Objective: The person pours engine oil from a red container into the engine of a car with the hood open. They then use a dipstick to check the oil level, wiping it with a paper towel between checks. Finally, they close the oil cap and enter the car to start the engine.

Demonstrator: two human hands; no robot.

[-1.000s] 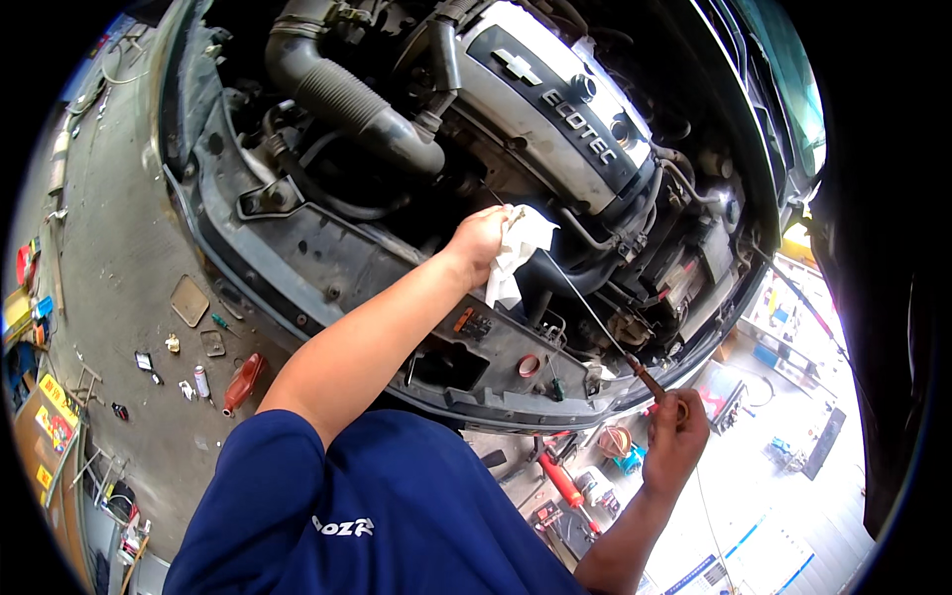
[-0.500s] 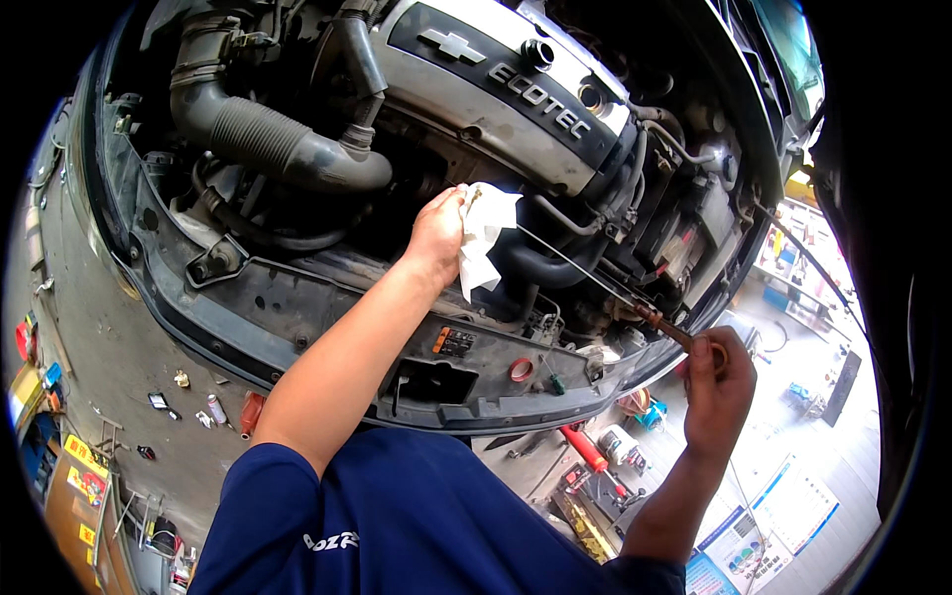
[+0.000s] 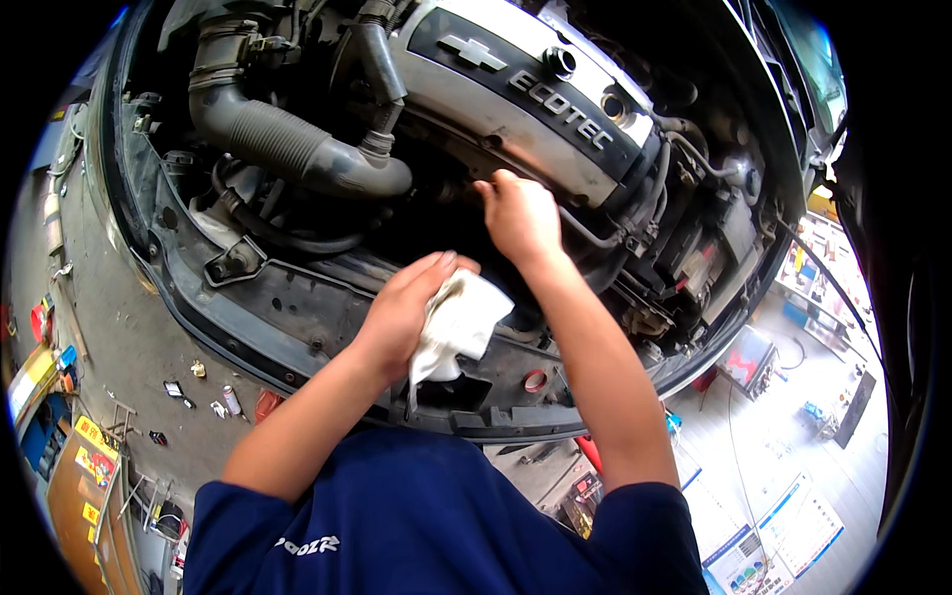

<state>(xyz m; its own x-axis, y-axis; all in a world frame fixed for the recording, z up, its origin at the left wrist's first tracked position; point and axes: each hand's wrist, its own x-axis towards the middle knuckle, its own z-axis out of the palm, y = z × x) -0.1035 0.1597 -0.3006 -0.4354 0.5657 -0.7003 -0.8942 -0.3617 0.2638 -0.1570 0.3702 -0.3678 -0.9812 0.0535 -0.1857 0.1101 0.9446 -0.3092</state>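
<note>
My left hand (image 3: 399, 309) is closed around a crumpled white wiping cloth (image 3: 462, 319), over the front panel (image 3: 297, 332) of the engine bay. The cloth hangs below the fingers. My right hand (image 3: 523, 216) reaches over the gap just in front of the engine cover (image 3: 555, 159), its thumb and fingers pinched together. The oil dipstick that it held half a second ago is hidden or too thin to make out against the dark gap. The engine cover is silver and black, with an open round filler neck (image 3: 617, 105) near its right end.
A ribbed black intake hose (image 3: 283, 139) curves along the left of the bay. A red ring (image 3: 535, 381) lies on the front panel. A spray can (image 3: 232, 400) and small items are on the floor at left. White sheets (image 3: 798, 526) appear at lower right.
My right hand has swung from the far right, where it held the dipstick by its brown handle, to the engine's front. My left hand and the cloth have come down nearer to me.
</note>
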